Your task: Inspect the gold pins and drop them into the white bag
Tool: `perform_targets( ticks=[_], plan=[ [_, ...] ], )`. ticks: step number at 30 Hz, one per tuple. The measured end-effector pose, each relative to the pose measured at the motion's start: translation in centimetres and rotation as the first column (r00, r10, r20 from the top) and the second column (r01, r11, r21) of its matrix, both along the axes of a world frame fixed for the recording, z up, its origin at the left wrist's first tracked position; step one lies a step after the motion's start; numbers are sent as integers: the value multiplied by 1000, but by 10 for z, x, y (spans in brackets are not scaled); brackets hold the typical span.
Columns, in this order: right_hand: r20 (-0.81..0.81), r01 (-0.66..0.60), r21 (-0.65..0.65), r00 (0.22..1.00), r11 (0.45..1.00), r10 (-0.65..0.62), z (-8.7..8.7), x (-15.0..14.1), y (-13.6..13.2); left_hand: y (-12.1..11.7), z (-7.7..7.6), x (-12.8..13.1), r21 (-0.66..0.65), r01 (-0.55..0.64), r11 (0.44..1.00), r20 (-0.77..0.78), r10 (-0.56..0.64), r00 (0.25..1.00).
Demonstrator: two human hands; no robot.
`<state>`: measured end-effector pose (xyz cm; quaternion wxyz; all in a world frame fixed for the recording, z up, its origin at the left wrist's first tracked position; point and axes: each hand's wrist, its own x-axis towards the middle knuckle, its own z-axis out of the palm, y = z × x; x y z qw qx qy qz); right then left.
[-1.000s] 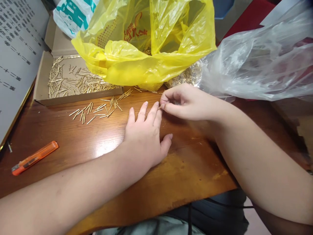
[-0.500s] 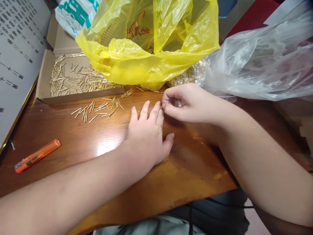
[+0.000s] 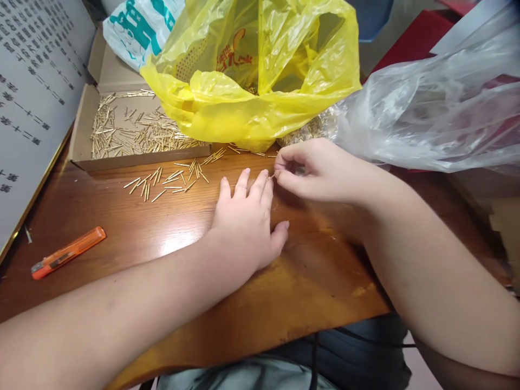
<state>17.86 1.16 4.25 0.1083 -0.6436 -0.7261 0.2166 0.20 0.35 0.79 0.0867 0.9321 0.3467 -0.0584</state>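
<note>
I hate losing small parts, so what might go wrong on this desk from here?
The loose gold pins on the desk could scatter if the left hand swept sideways. The thin piece between the fingertips of the right hand might slip, being so small. The yellow bag hides part of the cardboard box; tugging it could disturb the contents.

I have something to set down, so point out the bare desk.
Free: the desk between the orange cutter, the loose gold pins and the left hand; also between the left hand and the right forearm. Crowded: the far side, with the cardboard box, yellow bag and clear bag.
</note>
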Motion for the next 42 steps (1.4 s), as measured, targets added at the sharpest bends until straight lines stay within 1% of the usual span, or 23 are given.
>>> perform_targets(
  ticks=[5,11,14,16,20,24,30,35,42],
  plan=[
    [-89,0,-42,996,999,-4,-10,8,6,0,-1,-1,-1,-6,1000,12,6,1000],
    [-231,-11,-29,973,1000,4,-17,14,5,-2,-6,-2,20,-9,1000,65,8,998],
    [-300,11,9,954,1000,-7,-19,14,1,-1,-10,0,26,-11,1000,84,8,996],
    [-304,10,30,953,1000,0,-20,15,1,0,-11,1,24,-10,1000,82,8,997],
    [-279,-16,14,960,1000,20,-22,18,3,2,-11,3,11,-8,1000,67,7,998],
    [-287,-4,4,958,1000,5,-22,19,4,1,-10,3,16,-9,1000,70,8,998],
    [-242,25,-11,970,1000,-27,-20,16,5,1,-8,3,24,1,1000,70,-3,998],
    [-303,25,-15,953,1000,-28,-18,13,2,0,-8,2,40,5,999,75,-8,997],
    [-316,36,-1,948,999,-34,-21,13,2,-2,-9,0,61,5,998,93,-11,996]
  ],
)
